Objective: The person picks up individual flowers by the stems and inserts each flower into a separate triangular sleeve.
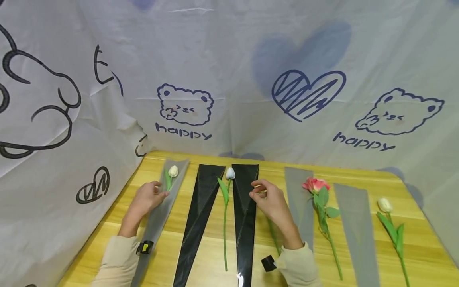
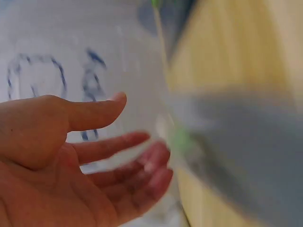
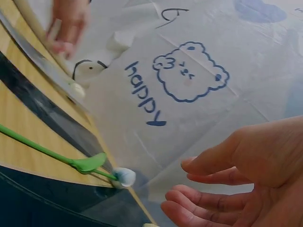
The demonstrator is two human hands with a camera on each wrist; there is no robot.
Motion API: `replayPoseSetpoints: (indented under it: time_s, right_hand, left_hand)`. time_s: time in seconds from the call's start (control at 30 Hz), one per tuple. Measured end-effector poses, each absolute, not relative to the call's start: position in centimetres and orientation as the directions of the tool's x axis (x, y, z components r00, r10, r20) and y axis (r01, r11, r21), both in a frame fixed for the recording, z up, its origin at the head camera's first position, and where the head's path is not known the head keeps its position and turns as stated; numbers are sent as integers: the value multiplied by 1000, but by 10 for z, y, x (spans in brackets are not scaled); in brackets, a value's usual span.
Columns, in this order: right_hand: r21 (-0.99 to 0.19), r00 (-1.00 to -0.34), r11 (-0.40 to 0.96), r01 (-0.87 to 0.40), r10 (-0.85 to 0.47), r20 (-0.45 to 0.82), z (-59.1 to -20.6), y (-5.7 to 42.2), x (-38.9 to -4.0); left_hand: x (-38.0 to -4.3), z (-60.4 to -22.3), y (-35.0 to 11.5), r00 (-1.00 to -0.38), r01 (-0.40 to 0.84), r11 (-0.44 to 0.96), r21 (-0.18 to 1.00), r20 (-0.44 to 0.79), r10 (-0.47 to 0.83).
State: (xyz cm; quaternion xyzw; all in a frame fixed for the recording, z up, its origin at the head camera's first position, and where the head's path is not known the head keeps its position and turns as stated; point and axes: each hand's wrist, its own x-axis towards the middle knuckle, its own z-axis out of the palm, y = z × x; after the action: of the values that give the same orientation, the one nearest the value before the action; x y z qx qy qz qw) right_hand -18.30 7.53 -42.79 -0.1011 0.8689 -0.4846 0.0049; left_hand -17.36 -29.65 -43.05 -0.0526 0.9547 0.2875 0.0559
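Beige sleeve [image 1: 299, 267], partly hidden grey strip [image 1: 299, 187], rose [image 1: 315, 185]

Table [image 1: 214, 247] looks like smooth wood — softly glossy | black wrappers [image 1: 246, 223] look like shiny plastic | grey wrappers [image 1: 160, 217] look matt — plastic | backdrop [image 1: 236, 59] looks like creased cloth

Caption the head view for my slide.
Left hand beside a white tulip, right hand near a black strip, both empty.

Head view: the right hand [image 1: 271, 202] and forearm partly cover a green stem [image 1: 274, 235]; its flower head is indistinguishable. The lower edge crops both black wrappers [image 1: 247, 223]. Left wrist view: the gray wrapper [image 2: 258, 142] is blurred.
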Motion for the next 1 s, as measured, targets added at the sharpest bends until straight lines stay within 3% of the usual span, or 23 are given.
replayPoseSetpoints:
  time_s: [0.17,0.37,0.57,0.83,1.0]
  right_hand:
    - [-770,-969,598,-223,-219,110,-437,53,-179]
    - [-610,-948,732,-301,-298,111,-461,14,-159]
    - [-465,-955,835,-294,-278,105,-476,-9,-150]
    - [-338,-955,900,-276,-218,200,-487,-20,-149]
    - [-328,-947,900,-286,-212,242,-487,-16,-153]
  left_hand:
    - [-205,-434,-241,-994,-76,813,578,-111,-14]
    - [-237,-467,-201,-983,-156,896,416,-154,-100]
    - [-242,-474,-185,-973,-210,923,321,-163,-165]
    - [-235,-476,-195,-990,-144,870,472,-62,-130]
    - [-234,-475,-202,-990,-137,664,735,-73,-124]
